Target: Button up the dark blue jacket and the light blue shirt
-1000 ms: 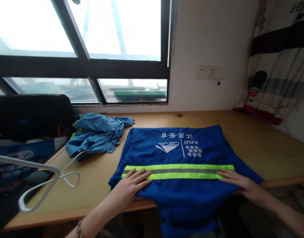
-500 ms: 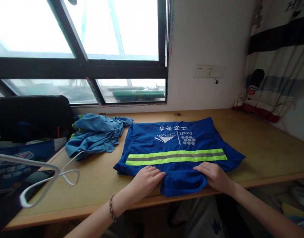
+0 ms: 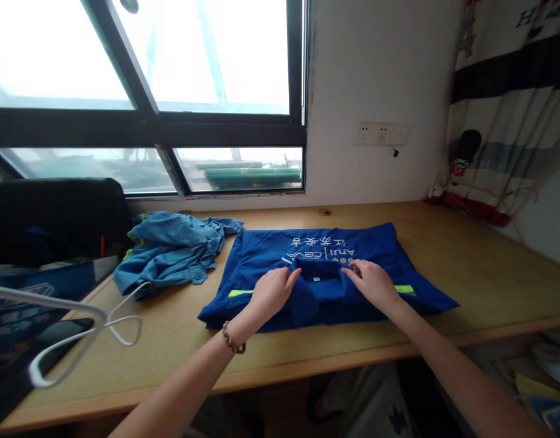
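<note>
A dark blue work jacket [image 3: 266, 249] lies folded on the table, with white lettering and a logo upside down to me. My left hand [image 3: 271, 293] pinches one side of its collar [image 3: 317, 268]; my right hand [image 3: 373, 283] pinches the other side. Between them the collar end is turned over onto the back, and a small white label shows inside the neck. This fold hides most of the yellow-green reflective strip [image 3: 404, 289], leaving only its two ends in sight.
A crumpled lighter blue garment [image 3: 170, 246] lies on the table [image 3: 448, 255] at the left. In front of it stands a white bent-wire stand or cable [image 3: 90, 311]. Behind are a window, a wall socket [image 3: 373, 133] and a curtain [image 3: 494, 140]. A black chair back [image 3: 56, 210] is at left.
Both hands have moved away from me, carrying the collar end from the table's front edge up over the jacket's back. The reflective strip and part of the logo are now covered.
</note>
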`<state>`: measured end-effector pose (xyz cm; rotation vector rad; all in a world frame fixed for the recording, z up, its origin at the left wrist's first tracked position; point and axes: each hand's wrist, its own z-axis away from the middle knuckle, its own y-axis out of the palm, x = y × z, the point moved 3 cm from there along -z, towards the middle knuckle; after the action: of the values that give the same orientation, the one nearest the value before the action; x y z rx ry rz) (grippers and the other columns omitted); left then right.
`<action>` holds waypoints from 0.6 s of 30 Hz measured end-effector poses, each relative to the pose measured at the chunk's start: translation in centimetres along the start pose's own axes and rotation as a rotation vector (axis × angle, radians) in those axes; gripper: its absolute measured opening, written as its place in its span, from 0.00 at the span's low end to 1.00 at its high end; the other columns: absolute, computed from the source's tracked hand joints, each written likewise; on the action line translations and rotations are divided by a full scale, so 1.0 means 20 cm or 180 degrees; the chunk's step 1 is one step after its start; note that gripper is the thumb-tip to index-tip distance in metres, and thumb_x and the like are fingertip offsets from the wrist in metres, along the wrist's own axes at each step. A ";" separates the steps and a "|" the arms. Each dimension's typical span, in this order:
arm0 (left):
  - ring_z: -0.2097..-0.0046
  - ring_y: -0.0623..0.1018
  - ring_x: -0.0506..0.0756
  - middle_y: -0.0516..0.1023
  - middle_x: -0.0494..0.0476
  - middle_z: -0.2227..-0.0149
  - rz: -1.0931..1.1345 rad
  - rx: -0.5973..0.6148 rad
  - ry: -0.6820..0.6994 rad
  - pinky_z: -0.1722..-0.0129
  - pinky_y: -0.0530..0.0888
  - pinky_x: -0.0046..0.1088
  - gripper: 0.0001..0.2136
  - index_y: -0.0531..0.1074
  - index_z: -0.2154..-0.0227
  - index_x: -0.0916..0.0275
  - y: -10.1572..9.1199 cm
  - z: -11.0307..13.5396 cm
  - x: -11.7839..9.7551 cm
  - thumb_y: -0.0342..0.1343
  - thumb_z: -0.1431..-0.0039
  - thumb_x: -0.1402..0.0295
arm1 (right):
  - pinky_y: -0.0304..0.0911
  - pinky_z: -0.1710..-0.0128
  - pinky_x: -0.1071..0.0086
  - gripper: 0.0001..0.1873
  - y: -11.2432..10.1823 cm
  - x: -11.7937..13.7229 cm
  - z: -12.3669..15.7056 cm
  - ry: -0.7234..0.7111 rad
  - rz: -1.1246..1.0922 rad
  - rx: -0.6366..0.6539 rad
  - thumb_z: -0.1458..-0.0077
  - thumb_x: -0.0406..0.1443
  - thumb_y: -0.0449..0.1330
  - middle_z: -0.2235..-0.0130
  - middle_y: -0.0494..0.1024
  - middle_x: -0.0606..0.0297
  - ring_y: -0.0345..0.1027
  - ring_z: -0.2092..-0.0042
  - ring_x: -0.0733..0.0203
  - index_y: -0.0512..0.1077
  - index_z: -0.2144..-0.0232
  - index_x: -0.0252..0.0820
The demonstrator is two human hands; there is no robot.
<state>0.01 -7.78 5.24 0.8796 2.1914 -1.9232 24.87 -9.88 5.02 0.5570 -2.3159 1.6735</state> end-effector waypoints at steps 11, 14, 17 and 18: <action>0.80 0.66 0.45 0.65 0.47 0.79 0.3623 0.0551 -0.1277 0.81 0.60 0.19 0.18 0.64 0.71 0.64 -0.03 -0.10 0.12 0.62 0.61 0.60 | 0.62 0.75 0.69 0.20 0.05 -0.16 -0.01 0.1036 -0.3098 0.0065 0.57 0.44 0.60 0.75 0.73 0.68 0.67 0.75 0.62 0.66 0.62 0.41; 0.83 0.63 0.44 0.63 0.45 0.83 0.3151 0.0249 -0.1672 0.84 0.56 0.19 0.21 0.64 0.67 0.65 0.01 -0.18 0.29 0.63 0.63 0.62 | 0.62 0.75 0.68 0.17 0.10 -0.29 -0.03 0.1627 -0.3221 0.0021 0.62 0.41 0.63 0.77 0.73 0.67 0.67 0.75 0.61 0.68 0.67 0.41; 0.83 0.63 0.45 0.64 0.45 0.83 0.3034 0.0534 -0.1631 0.84 0.56 0.20 0.22 0.66 0.66 0.67 0.08 -0.20 0.37 0.62 0.63 0.58 | 0.64 0.69 0.65 0.15 0.17 -0.35 -0.02 0.1548 -0.2986 0.0207 0.60 0.43 0.62 0.73 0.75 0.64 0.69 0.70 0.58 0.70 0.70 0.39; 0.83 0.63 0.45 0.64 0.45 0.83 0.3055 0.0613 -0.1512 0.84 0.56 0.20 0.22 0.67 0.66 0.67 0.09 -0.20 0.37 0.61 0.61 0.56 | 0.64 0.67 0.65 0.16 0.18 -0.35 -0.02 0.1370 -0.2870 0.0224 0.58 0.44 0.60 0.71 0.75 0.63 0.69 0.68 0.57 0.70 0.69 0.39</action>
<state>-4.09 -1.44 1.26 1.0730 1.0183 -1.5936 29.61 -7.31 -0.83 0.9521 -1.3713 1.2481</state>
